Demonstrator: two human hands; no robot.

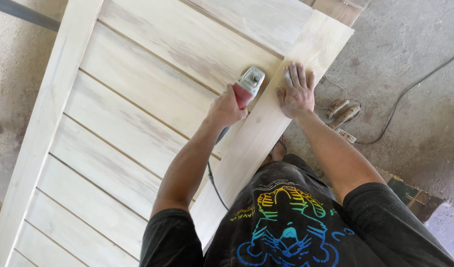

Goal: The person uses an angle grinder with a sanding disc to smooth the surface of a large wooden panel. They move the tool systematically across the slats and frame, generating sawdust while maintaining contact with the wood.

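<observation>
A large pale wooden door panel [123,123] of slanted boards in a frame fills the left and middle of the head view. My left hand [226,106] grips the red body of a handheld power sander [248,85], whose grey head rests on a board near the panel's right frame rail. My right hand [296,91] lies flat, fingers spread, on that frame rail [266,123], just to the right of the sander. The sander's dark cord [213,183] trails down along the rail toward my body.
Dusty concrete floor [410,59] lies to the right, crossed by a thin cable [405,94]. A white power strip [346,135] and two wooden tool handles [341,111] lie on the floor by the panel's edge. My foot [279,148] shows below the rail.
</observation>
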